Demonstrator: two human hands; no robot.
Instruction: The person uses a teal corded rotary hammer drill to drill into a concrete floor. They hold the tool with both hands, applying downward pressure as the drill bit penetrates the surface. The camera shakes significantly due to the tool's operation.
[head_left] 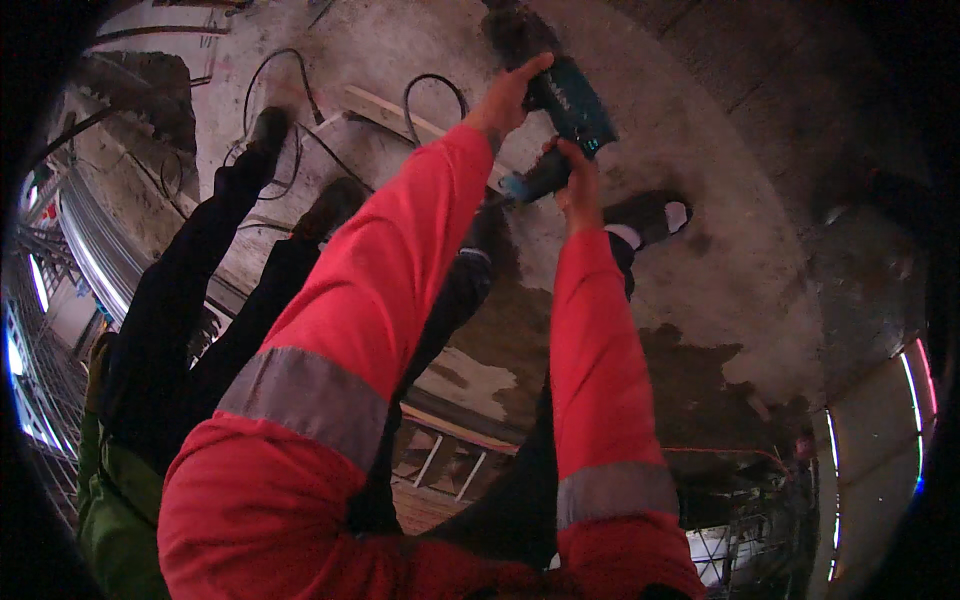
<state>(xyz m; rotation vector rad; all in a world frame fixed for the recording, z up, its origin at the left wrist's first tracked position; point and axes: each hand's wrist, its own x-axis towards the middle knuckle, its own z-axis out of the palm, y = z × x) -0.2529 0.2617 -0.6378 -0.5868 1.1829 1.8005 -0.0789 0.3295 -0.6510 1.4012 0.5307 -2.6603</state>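
Note:
My left hand [505,98] is closed round the upper part of a teal and black power drill [582,108], whose dark front end points to the top of the view. My right hand [576,178] holds the drill's lower part, fingers curled round its grip. A small light blue piece shows at the drill's lower left. Both my forearms, in red sleeves with grey bands, reach up from the lower edge. Beneath them are my dark-clad legs and shoes [648,218] on the stained concrete floor [720,280].
A co-worker in a green top [120,510] and dark trousers [175,290] is close on my left. Looped black cables [434,78], a wooden board [375,103] and metal rails [90,240] lie toward the upper left. A ladder-like frame [452,460] is below; scaffolding shows at the rim.

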